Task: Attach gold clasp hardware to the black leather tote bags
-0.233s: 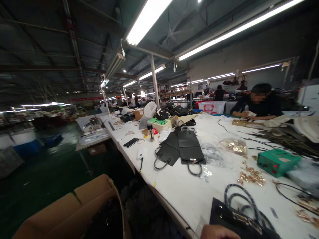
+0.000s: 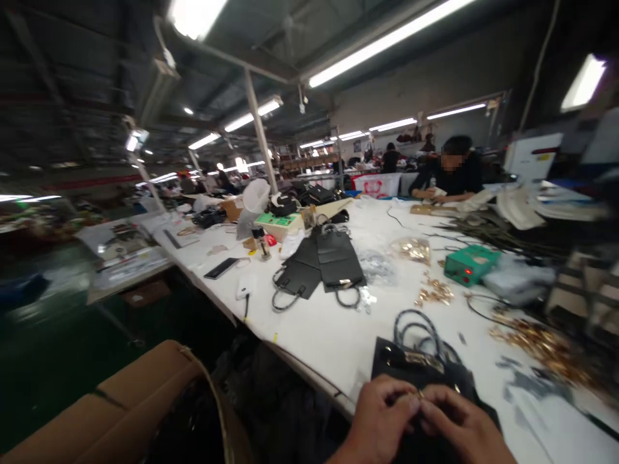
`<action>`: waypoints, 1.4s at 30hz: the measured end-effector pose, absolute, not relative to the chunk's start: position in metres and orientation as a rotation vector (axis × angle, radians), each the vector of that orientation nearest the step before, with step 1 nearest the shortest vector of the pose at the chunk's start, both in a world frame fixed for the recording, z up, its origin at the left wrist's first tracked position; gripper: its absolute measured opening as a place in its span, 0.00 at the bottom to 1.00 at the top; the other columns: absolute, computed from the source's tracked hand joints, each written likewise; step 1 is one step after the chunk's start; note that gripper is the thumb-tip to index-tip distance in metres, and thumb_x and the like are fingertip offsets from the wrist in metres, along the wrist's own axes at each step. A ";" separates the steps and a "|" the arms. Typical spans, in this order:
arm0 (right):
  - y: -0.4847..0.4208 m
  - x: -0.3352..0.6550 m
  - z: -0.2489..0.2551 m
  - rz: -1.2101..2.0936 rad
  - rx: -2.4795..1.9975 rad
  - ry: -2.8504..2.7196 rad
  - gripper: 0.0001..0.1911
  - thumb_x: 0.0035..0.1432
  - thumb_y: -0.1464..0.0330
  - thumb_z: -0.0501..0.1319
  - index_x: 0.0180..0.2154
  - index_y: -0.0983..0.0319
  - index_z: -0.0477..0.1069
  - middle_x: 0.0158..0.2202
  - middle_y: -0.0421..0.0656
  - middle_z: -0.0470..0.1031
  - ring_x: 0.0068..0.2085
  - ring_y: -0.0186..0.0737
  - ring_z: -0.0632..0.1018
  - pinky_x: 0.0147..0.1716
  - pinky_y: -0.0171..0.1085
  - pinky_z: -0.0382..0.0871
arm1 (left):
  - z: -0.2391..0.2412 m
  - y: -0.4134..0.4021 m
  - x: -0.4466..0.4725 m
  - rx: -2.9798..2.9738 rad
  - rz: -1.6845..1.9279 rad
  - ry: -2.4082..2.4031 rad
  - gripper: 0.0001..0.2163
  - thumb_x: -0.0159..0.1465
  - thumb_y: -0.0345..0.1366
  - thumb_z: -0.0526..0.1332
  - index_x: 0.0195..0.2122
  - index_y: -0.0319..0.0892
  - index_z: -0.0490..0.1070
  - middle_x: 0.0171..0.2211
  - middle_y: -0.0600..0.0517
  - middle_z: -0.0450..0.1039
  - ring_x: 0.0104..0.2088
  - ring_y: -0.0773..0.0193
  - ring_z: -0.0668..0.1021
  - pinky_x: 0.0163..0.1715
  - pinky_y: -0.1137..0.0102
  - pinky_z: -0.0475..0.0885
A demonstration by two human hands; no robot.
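My left hand [image 2: 380,415] and my right hand [image 2: 459,422] meet at the near edge of the table, fingertips together. Both are closed in a pinch on a small gold-coloured metal piece [image 2: 420,394], mostly covered by the fingers. Right behind and beneath them lies a black handbag [image 2: 387,353] with a gold metal fitting on its front. Two dark braided handles [image 2: 416,316] rise from its top. Farther up the table, several flat black bags [image 2: 338,261] overlap one another, some with their handles toward me.
Loose gold fittings [image 2: 435,291] and a larger pile of gold hardware [image 2: 546,345] lie to the right, near a green box [image 2: 471,263] with a red light. A phone [image 2: 221,268] rests at left. An open cardboard box [image 2: 120,393] stands below. A co-worker [image 2: 449,171] sits across.
The view has swung right and slightly down. Both my hands now show, pinched together in front of the handbag; before, only part of one hand was visible at the bottom edge.
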State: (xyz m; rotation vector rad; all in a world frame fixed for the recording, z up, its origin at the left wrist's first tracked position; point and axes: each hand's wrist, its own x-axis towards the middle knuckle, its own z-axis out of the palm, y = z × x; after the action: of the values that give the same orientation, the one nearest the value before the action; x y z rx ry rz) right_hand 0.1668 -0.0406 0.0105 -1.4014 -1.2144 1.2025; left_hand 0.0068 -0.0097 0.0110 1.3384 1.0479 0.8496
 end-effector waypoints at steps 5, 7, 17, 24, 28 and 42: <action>-0.044 0.170 0.024 1.163 -1.268 -1.141 0.15 0.57 0.56 0.62 0.31 0.61 0.72 0.26 0.38 0.73 0.31 0.37 0.74 0.35 0.35 0.68 | 0.022 -0.007 0.014 1.376 0.840 0.966 0.16 0.63 0.46 0.59 0.43 0.39 0.77 0.40 0.48 0.74 0.34 0.63 0.77 0.31 0.71 0.75; -0.045 0.170 0.022 1.175 -1.224 -1.105 0.13 0.58 0.57 0.62 0.32 0.61 0.72 0.27 0.39 0.73 0.31 0.38 0.74 0.36 0.36 0.68 | 0.022 -0.004 0.017 1.370 0.832 0.950 0.15 0.64 0.45 0.60 0.43 0.39 0.77 0.40 0.48 0.74 0.34 0.63 0.78 0.31 0.72 0.75; -0.041 0.171 0.015 1.213 -1.085 -0.885 0.14 0.58 0.58 0.64 0.38 0.62 0.72 0.29 0.41 0.77 0.29 0.37 0.77 0.32 0.36 0.71 | 0.024 0.004 0.025 1.600 0.930 0.960 0.12 0.66 0.41 0.58 0.46 0.43 0.75 0.43 0.49 0.75 0.44 0.59 0.77 0.44 0.67 0.73; -0.036 0.170 0.013 1.185 -1.166 -0.895 0.15 0.57 0.56 0.64 0.36 0.63 0.75 0.27 0.42 0.77 0.27 0.36 0.76 0.30 0.35 0.70 | 0.022 0.012 0.017 1.922 0.869 0.946 0.10 0.67 0.38 0.57 0.48 0.47 0.74 0.43 0.51 0.75 0.44 0.62 0.77 0.46 0.67 0.71; -0.036 0.168 0.015 1.059 -1.235 -0.972 0.16 0.61 0.55 0.60 0.35 0.61 0.74 0.25 0.40 0.75 0.28 0.36 0.74 0.32 0.34 0.68 | 0.026 0.012 0.019 1.976 0.890 0.935 0.09 0.67 0.37 0.57 0.46 0.47 0.74 0.41 0.51 0.75 0.42 0.63 0.77 0.45 0.69 0.71; -0.042 0.165 0.014 1.043 -1.230 -0.993 0.18 0.59 0.54 0.60 0.41 0.60 0.76 0.31 0.43 0.76 0.32 0.41 0.75 0.32 0.36 0.70 | 0.019 0.005 0.023 1.427 0.928 0.953 0.12 0.62 0.43 0.62 0.44 0.44 0.76 0.38 0.48 0.78 0.36 0.60 0.78 0.33 0.70 0.73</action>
State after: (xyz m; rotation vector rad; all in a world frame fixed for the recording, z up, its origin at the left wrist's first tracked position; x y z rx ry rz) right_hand 0.1651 -0.0424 0.0140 -1.2296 -0.9932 1.0431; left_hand 0.0228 0.0045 0.0194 1.4266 0.9532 0.9285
